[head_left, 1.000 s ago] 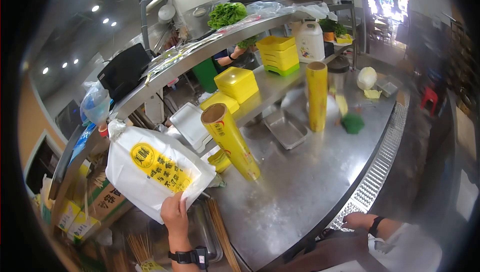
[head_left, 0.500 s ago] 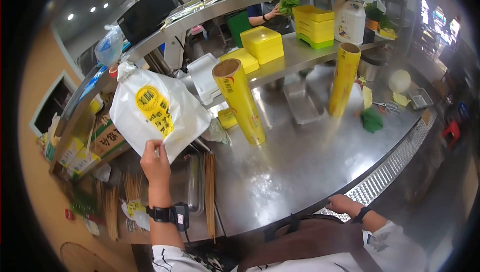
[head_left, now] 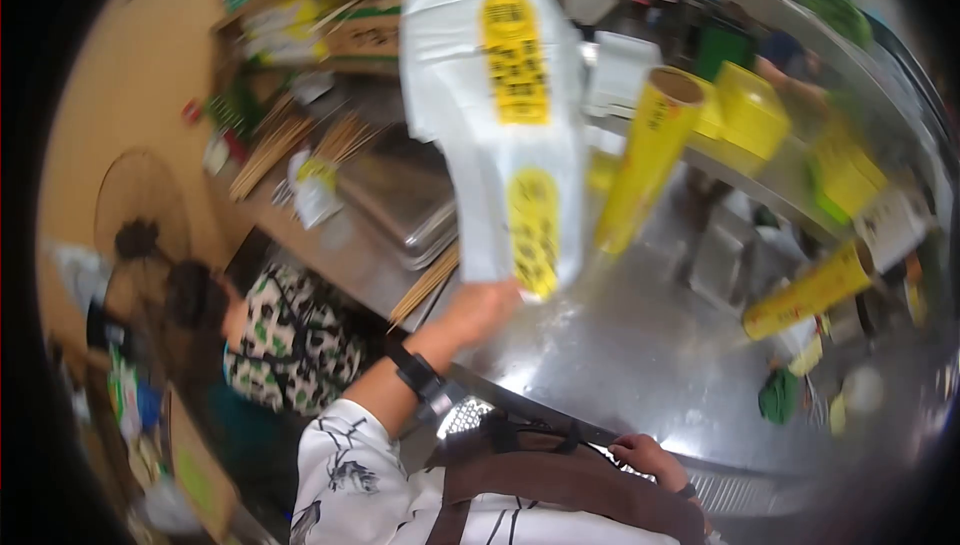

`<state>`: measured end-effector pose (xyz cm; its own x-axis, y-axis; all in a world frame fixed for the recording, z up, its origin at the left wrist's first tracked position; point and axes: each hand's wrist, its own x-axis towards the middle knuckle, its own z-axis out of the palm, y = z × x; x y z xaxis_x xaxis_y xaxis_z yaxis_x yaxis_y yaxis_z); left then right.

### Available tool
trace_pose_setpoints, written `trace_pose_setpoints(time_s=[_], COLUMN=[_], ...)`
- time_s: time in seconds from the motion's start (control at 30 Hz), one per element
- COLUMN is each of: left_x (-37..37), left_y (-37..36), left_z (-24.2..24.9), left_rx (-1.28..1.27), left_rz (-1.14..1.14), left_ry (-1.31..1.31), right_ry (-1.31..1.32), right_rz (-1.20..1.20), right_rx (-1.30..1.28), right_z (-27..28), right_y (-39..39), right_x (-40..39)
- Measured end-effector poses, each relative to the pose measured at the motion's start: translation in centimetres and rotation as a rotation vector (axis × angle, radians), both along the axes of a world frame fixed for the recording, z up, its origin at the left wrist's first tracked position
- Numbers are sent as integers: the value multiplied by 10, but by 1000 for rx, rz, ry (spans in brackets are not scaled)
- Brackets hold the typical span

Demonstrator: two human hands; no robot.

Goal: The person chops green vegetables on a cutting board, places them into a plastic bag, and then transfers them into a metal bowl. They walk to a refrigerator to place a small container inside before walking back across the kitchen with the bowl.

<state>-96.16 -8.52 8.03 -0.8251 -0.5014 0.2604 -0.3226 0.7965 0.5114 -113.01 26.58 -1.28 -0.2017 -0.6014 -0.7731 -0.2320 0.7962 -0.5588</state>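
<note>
My left hand (head_left: pixel 484 311) is closed on the lower edge of a white plastic bag (head_left: pixel 470 155) with yellow printed labels. The bag is stretched upward from my fingers, its top near the upper edge of the view. My right hand (head_left: pixel 648 455) is low by the table's front edge, near my brown apron, fingers curled; whether it holds anything is hidden. Right of the bag a yellow film roll (head_left: pixel 650 160) stands upright, and a second yellow roll (head_left: pixel 810 290) is further right on the steel table (head_left: pixel 590 375).
Wooden skewers (head_left: pixel 270 152) and a steel tray (head_left: pixel 400 200) lie at the left. Yellow boxes (head_left: pixel 750 120) sit on the shelf. A green cloth (head_left: pixel 777 395) is at the right. Another person (head_left: pixel 290 345) is at the lower left; another's arm shows behind the shelf.
The view has swung left and tilted. The bag now hangs longer and narrower, stretched out from my left hand, which still grips its lower edge. A person at lower left has come into view.
</note>
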Motion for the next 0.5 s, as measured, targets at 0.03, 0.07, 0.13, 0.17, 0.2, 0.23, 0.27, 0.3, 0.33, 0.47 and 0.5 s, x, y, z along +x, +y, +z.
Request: trace_pose_setpoints(time_s=[0.03, 0.07, 0.13, 0.17, 0.2, 0.23, 0.27, 0.3, 0.33, 0.47, 0.5], left_x=[11, 21, 42, 52, 62, 74, 86, 100, 108, 144, 153], left_y=[25, 47, 77, 87, 97, 106, 112, 116, 123, 139, 141], left_z=[-6, -6, -14, -18, -23, -26, -28, -28, -25, -28, -32], left_rx=[151, 217, 296, 336, 369, 479, 587, 715, 899, 819, 775], left_rz=[18, 55, 115, 177, 231, 372, 503, 559, 602, 828, 893], left_ry=[-58, -10, 92, 207, 324, 332, 341, 358, 550, 673, 700], right_ry=[-16, -74, -209, -336, -464, -540, -616, -662, -705, -1376, -1497], right_rz=[75, 106, 154, 170, 172, 294, 402, 560, 713, 878, 936], right_rx=[-51, -133, -282, -345, -402, -530, -662, -797, -940, -1335, -1317], right_z=[1, 9, 40, 62, 87, 112, 139, 169, 196, 261, 271], right_y=[-8, -20, -53, -71, -92, -113, -134, -154, -171, -197, -201], right_x=[-5, -8, -10, -10, -9, -7, -5, 1, 11, 90, 106])
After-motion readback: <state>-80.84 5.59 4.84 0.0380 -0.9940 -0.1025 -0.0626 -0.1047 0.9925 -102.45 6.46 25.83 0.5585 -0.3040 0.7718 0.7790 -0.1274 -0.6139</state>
